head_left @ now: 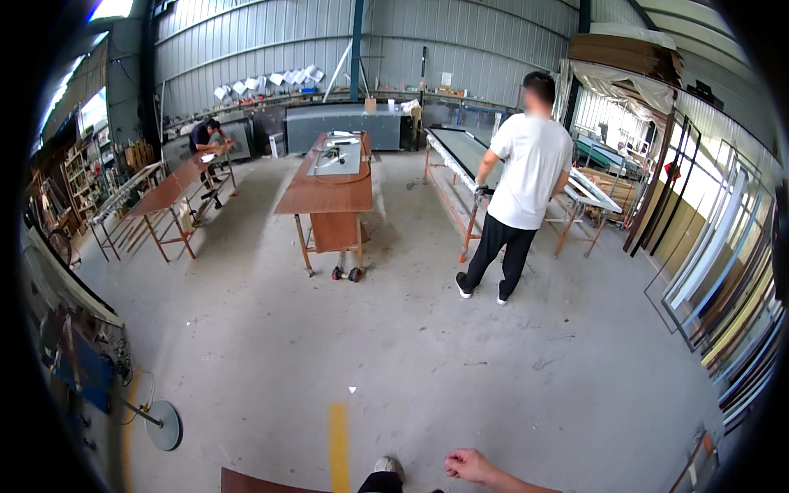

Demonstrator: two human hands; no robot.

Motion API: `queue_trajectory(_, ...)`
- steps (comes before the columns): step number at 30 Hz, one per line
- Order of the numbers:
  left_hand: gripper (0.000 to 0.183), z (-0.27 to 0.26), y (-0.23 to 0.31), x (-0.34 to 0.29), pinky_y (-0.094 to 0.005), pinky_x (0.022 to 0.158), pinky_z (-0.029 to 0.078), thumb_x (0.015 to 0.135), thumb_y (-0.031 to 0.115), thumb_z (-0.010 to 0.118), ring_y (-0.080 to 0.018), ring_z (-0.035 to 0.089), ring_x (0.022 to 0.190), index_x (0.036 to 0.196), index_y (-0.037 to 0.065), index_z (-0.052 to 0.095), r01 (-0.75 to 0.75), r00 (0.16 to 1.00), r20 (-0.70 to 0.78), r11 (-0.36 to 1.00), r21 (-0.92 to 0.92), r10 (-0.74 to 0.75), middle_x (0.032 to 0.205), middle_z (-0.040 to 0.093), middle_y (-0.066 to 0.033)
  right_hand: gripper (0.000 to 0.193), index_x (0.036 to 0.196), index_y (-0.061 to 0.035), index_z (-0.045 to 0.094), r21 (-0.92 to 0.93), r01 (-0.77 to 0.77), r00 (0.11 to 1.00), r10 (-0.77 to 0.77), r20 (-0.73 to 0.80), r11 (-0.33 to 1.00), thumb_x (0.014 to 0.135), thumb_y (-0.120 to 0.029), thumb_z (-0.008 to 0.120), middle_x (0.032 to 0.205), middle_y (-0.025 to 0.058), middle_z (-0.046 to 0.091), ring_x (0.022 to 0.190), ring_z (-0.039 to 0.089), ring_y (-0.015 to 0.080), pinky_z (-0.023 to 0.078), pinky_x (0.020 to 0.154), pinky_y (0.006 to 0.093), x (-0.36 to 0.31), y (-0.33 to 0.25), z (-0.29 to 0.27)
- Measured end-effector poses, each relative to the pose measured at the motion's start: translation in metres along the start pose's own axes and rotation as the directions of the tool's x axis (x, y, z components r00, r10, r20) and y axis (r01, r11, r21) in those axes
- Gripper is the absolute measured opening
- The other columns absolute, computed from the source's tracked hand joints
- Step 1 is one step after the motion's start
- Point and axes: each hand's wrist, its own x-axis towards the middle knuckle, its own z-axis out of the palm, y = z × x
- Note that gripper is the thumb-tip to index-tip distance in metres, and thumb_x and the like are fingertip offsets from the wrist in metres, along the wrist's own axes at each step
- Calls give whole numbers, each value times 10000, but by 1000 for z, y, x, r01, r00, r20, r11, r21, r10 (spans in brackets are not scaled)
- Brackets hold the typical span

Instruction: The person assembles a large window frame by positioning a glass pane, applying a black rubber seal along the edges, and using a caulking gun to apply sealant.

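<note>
My right hand (470,466) hangs low over the grey floor, its forearm coming in from the lower edge. The fingers are curled into a loose fist, and nothing shows in them. Beside it, to the left, is my shoe (388,466). A corner of a brown panel (261,482) juts in at the bottom edge, left of my foot. My left hand is out of the picture.
A brown worktable (325,197) stands ahead with a wheeled item (348,274) by its legs. To the right, a person in white (526,172) stands at a frame-topped bench (460,152). Another person (205,140) bends over a left table (168,193). Frames (731,271) lean at far right.
</note>
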Motion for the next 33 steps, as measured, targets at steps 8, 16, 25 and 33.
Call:
queue_trajectory(8,322,-116,371,241,-346,684,518,805,335,563,-207,664,695,741,66,728,-363,932,27,929,69,362,723,694,-101,197,909,16,676,127,-33,981,56,-185,991,900,-127,540,755,92,673,642,639,155,518,578,310,142,-105,-88)
queue_trajectory(16,299,-156,670,344,-349,648,516,777,311,571,-223,642,642,684,74,728,-219,976,-24,975,-39,218,656,671,-124,267,1010,-3,663,-132,-95,982,71,-178,987,909,-245,612,799,69,700,749,673,136,527,695,292,468,-144,-214)
queue_trajectory(25,271,-151,913,451,-411,636,480,844,203,546,-190,583,642,763,-24,668,-509,842,136,851,-128,523,689,674,-100,246,993,-17,650,-173,277,954,-291,-64,945,908,-245,609,806,88,688,723,650,165,513,688,311,781,-469,-395)
queue_trajectory(33,250,-180,1243,653,-362,627,492,838,216,548,-207,605,628,829,61,744,-608,772,186,792,-60,607,664,659,-98,224,988,-16,650,-226,192,969,-221,-112,955,913,-222,605,774,85,682,709,647,150,516,673,304,1047,-537,-534)
